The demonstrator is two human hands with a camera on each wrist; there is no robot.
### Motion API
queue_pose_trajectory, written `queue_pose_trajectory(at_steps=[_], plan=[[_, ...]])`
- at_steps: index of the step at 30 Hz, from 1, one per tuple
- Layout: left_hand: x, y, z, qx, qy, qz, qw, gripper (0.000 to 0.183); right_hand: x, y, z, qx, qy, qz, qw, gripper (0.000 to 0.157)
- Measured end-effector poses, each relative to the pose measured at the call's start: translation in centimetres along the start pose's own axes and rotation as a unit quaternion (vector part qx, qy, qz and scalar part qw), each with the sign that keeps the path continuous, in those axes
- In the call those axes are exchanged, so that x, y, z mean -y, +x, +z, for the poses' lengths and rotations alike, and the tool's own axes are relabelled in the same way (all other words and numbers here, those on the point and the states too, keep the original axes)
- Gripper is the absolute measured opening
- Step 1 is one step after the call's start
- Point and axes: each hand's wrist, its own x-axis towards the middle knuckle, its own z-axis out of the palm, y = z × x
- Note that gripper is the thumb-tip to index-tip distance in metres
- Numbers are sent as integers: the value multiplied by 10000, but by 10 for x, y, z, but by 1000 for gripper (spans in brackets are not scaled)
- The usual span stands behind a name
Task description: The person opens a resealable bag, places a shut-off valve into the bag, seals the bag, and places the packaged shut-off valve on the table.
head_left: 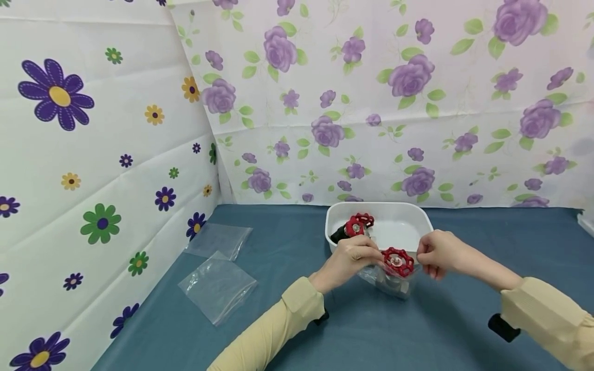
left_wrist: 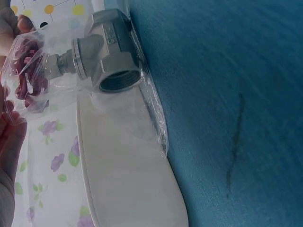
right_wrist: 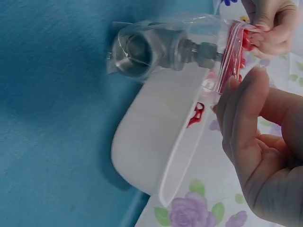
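A metal valve point(left_wrist: 111, 52) with a red handwheel point(head_left: 397, 262) sits inside a clear zip bag point(right_wrist: 165, 28), held up at the near side of the white tray. My left hand point(head_left: 355, 257) pinches the bag's mouth on the left, fingertips right beside the handwheel. On the opposite side, my right hand point(head_left: 441, 252) pinches the other edge of the bag's mouth between thumb and curled fingers. Red zip lines point(right_wrist: 232, 56) run across the mouth, close to the handwheel. The valve's threaded opening point(left_wrist: 119, 80) shows through the plastic below.
The white tray point(head_left: 403, 210) stands against the flowered backdrop and holds further valves with red handwheels point(head_left: 356, 225), one with a black part. Two flat clear bags point(head_left: 218, 286) lie on the blue cloth point(head_left: 297, 247) at the left, overlapping slightly.
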Motion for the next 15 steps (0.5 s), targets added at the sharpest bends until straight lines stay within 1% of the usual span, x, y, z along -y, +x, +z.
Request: queue_pose_trajectory(at_steps=[4,7,10,15], plan=[[10,-7,10,-120,49,-121,9998,10,3,-1,-2,-156,14,-61,9999,14],[14,-9,13,-146,271,-145,9994,10,3,-1,-3,-257,-28,-91,9996,14],[15,-7,14,-245,525,-160,9982,9,2,1,-3,-301,-122,-70,9994,14],[14,1,15,-421,609,-315,9968,8,-1,7,-3,-157,-366,-18,9992,14]])
